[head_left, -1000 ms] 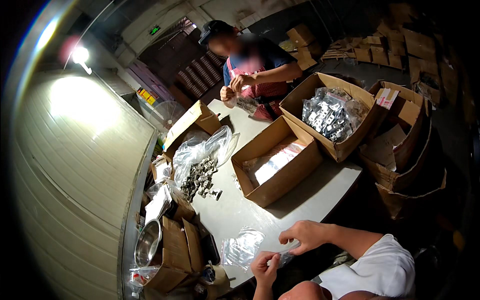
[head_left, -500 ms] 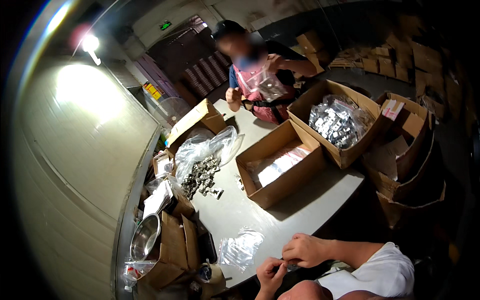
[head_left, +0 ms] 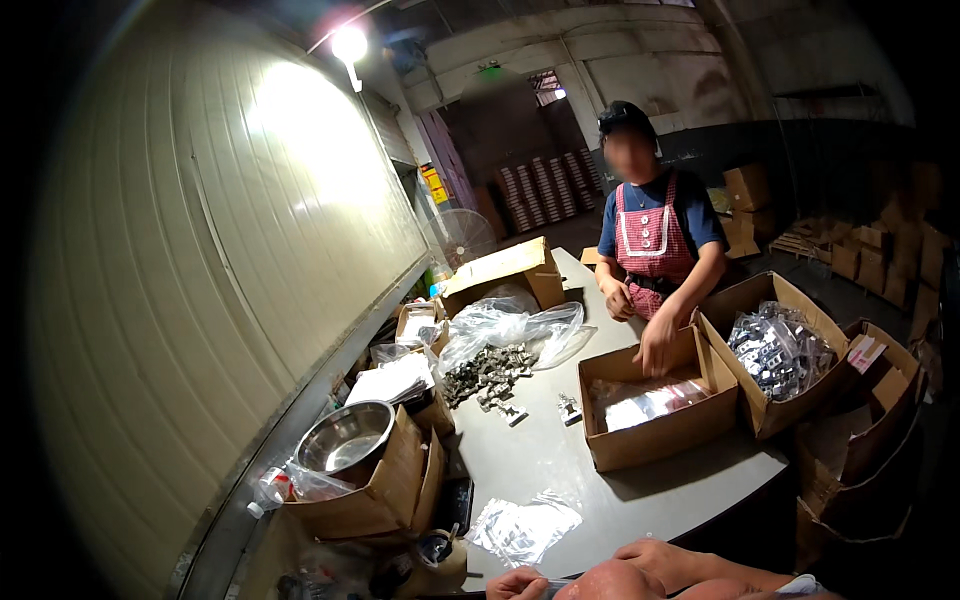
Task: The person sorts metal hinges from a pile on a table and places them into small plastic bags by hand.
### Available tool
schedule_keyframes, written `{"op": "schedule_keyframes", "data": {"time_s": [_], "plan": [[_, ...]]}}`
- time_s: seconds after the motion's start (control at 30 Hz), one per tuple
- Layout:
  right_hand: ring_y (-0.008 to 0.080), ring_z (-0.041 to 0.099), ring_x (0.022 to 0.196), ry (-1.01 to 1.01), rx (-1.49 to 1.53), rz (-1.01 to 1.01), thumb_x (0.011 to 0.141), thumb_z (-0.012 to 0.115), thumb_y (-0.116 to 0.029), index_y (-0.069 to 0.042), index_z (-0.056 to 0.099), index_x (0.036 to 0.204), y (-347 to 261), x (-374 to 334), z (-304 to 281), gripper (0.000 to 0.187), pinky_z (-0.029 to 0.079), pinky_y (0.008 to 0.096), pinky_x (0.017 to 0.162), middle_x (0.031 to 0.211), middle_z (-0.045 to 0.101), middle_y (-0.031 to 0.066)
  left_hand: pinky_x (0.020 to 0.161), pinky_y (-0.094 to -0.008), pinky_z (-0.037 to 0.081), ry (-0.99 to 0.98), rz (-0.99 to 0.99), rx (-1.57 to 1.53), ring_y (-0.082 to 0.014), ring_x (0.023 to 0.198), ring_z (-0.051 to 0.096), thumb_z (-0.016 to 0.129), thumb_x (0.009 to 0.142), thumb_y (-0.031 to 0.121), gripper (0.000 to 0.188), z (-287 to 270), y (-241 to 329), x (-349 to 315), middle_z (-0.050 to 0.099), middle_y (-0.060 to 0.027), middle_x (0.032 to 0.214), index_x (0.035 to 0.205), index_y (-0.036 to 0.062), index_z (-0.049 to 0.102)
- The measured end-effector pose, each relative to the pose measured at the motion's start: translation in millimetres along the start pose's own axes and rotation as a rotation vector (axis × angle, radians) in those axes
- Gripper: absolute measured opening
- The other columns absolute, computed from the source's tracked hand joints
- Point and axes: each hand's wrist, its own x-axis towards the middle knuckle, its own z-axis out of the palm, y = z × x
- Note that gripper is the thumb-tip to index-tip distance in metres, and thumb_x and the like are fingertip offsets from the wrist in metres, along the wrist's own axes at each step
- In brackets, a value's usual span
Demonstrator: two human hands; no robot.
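At the lower edge my left hand (head_left: 515,583) is closed, with curled fingers. A pale, clear sliver shows beside its fingers, too small to name. Close to its right is my right hand (head_left: 655,562), its forearm coming in from the right; its fingers are hidden. Flat clear plastic bags (head_left: 525,527) lie on the grey table (head_left: 545,455) just beyond my hands. Farther off sits a heap of small metal clips (head_left: 490,375), with a few loose metal pieces (head_left: 568,408) apart from it.
Across the table a co-worker's hand (head_left: 655,345) reaches into an open carton (head_left: 655,448) of clear bags. Another carton (head_left: 765,415) holds bagged metal parts. Along the left stand a steel bowl (head_left: 345,437) on a carton, papers (head_left: 392,380) and crumpled plastic sheeting (head_left: 500,332).
The view has tilted up and swung left, so my hands sit lower in it. The co-worker's raised clear bag is gone from sight, and one of their hands is lowered into the carton.
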Motion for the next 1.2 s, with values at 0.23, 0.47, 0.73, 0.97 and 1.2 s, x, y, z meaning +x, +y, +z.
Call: {"op": "schedule_keyframes", "data": {"time_s": [0.23, 0.47, 0.73, 0.97, 1.2], "plan": [[0.0121, 0.064, 0.087, -0.151, 0.751, 0.443, 0.097, 0.052, -0.004, 0.001, 0.059, 0.113, -6, 4, -27, 0.018, 0.052, 0.025, 0.079, 0.099, 0.062, 0.0071, 0.07, -0.0297, 0.05, -0.043, 0.045, -0.016, -0.0141, 0.082, 0.061, 0.069, 0.087, 0.007, 0.012, -1, -4, 5, 0.065, -0.0058, 0.089, 0.096, -0.0008, 0.065], [0.0154, 0.061, 0.069, 0.968, 0.32, 0.31, 0.098, 0.051, -0.008, -0.008, 0.051, 0.093, 7, -21, -146, 0.006, 0.055, 0.0297, 0.062, 0.083, 0.059, 0.0052, 0.086, -0.0435, 0.047, 0.055, 0.579, 1.326, -0.0314, 0.102, 0.06, 0.07, 0.083, 0.019, 0.033, -9, -59, 50, 0.062, -0.0183, 0.11, 0.106, -0.0031, 0.063], [0.0127, 0.062, 0.073, 1.517, 0.316, 0.55, 0.097, 0.055, -0.016, -0.012, 0.047, 0.101, 78, -60, -184, 0.01, 0.052, 0.0241, 0.06, 0.088, 0.059, 0.0034, 0.092, -0.0451, 0.046, 0.103, 0.405, 1.176, -0.036, 0.109, 0.057, 0.067, 0.082, 0.015, 0.017, -21, -75, 75, 0.066, -0.0117, 0.112, 0.097, 0.007, 0.07], [0.0138, 0.063, 0.07, 0.537, 0.5, 0.836, 0.088, 0.064, -0.011, -0.002, 0.059, 0.092, 93, -7, -4, 0.011, 0.052, 0.0294, 0.064, 0.079, 0.062, 0.0058, 0.084, -0.0441, 0.051, 0.185, 0.468, 1.191, -0.0407, 0.091, 0.063, 0.067, 0.079, 0.008, 0.007, -29, -71, 111, 0.068, -0.0154, 0.098, 0.078, 0.003, 0.063], [0.0161, 0.063, 0.084, -0.128, 0.309, 0.632, 0.086, 0.07, -0.019, -0.006, 0.061, 0.117, 121, 57, 58, 0.035, 0.052, 0.0295, 0.075, 0.098, 0.065, 0.0117, 0.073, -0.0425, 0.052, 0.445, 0.764, 1.23, -0.0345, 0.076, 0.063, 0.07, 0.073, -0.001, 0.008, -21, -49, 108, 0.067, -0.0122, 0.088, 0.076, 0.0021, 0.064]]}}
